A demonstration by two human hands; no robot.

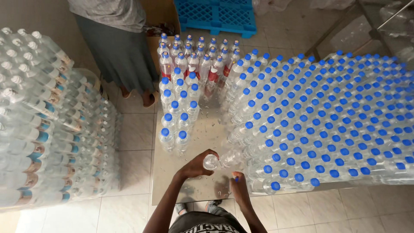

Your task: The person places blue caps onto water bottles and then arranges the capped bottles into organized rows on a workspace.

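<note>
Steel table: left hand grips uncapped clear bottle.

Clear bottles, blue caps (some labels red).

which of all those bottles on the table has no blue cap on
The clear bottle in the left hand, tilted with its open mouth showing; every other bottle wears a blue cap.

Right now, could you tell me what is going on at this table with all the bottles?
A person stands at a steel table crowded with clear plastic bottles. Their left hand holds an uncapped bottle lying on its side, while the right hand pinches a small blue cap. Capped bottles fill the right side, with upright ones behind. Another person stands at the far end.
</note>
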